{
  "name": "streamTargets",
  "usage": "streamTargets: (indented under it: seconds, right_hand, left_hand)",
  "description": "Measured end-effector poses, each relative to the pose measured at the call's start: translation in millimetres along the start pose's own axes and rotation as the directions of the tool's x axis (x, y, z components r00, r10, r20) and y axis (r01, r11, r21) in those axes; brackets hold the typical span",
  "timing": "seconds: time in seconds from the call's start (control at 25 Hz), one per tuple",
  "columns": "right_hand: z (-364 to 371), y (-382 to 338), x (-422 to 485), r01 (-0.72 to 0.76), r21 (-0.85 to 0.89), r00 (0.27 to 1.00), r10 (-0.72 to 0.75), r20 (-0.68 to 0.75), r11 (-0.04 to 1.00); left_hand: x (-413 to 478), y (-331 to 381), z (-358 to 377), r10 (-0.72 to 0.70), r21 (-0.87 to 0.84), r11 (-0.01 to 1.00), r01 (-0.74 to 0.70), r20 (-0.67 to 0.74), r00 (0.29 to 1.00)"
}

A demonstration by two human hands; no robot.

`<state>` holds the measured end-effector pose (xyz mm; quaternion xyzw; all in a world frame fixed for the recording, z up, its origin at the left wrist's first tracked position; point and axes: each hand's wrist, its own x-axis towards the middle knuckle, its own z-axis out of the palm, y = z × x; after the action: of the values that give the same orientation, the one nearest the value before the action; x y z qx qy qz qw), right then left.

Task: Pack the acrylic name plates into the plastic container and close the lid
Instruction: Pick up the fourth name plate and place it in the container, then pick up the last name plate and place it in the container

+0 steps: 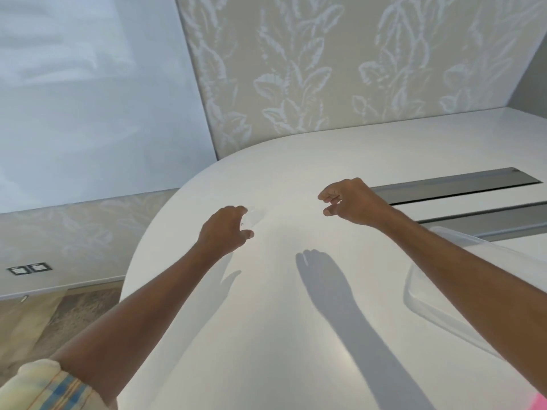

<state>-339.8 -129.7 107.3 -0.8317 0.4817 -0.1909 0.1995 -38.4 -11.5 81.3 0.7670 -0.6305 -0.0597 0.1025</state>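
White rounded table [296,335] fills most of the view, w/ a leaf-pattern wall panel [325,69] behind it and a plain pale wall further left of that. Two grey metal strips [461,184] run across the table's far right part, prob some kind of cable slot but can't say for sure.

Both arms are stretched out over the table. Left hand [225,229] is up above the tabletop, fingers curled round something clear: looks like an acrylic name plate [254,217], pinched btw thumb and fingertips. It's transparent and blurry so the edges are hard to make out, just a faint glassy shape right at the fingertips. Right hand [349,202] is further across the table, to the right of the left hand and apart from it, fingers half curled w/ a gap btw thumb and index, not gripping anything I can see. Both hands throw sharp shadows on the table nearer the person.

Plastic container [426,294] sits on the table's right side, partly hidden under the right forearm. It's see-thru w/ rounded corners, can't tell what's inside or whether that's the tub or its lid tbh.

Left sleeve [44,386] at the bottom-left corner is pale w/ a blue/yellow check. Off the table's left edge there's a couple of wall sockets [29,268] low down.
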Motion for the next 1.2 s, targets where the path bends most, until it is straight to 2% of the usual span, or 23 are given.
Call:
streamTargets:
  seconds: [0.16,0.36,0.6,0.8,1.0,1.2]
  right_hand:
    - [41.3,-30.2,46.7,0.033,0.036,0.997,-0.036,0.075,0.999]
    - [97.1,-56.4,100.1,0.072,0.027,0.982,-0.076,0.172,0.997]
    - [157.7,-75.4,150.5,0.181,-0.121,0.951,-0.142,0.275,0.976]
    - [191.6,-78.0,165.6,0.318,-0.304,0.912,-0.201,0.359,0.898]
    - [201.2,-78.3,165.2,0.376,-0.346,0.897,-0.244,0.370,0.859]
    - [193.8,-77.0,161.2,0.353,-0.370,0.917,-0.240,0.318,0.860]
  left_hand:
    - [7.1,-61.5,11.6,-0.134,-0.032,0.990,0.134,0.013,0.991]
    - [24.5,-100.3,34.8,-0.219,-0.100,0.970,0.220,0.015,0.976]
    - [47.7,-109.5,62.4,-0.217,-0.097,0.971,0.219,0.037,0.976]
    - [53.2,-110.9,76.3,-0.203,-0.029,0.979,0.203,0.010,0.979]
    - [52.7,-114.3,82.2,-0.201,-0.026,0.979,0.201,-0.002,0.980]
    - [53.9,-111.4,81.7,-0.195,-0.038,0.980,0.194,-0.041,0.980]
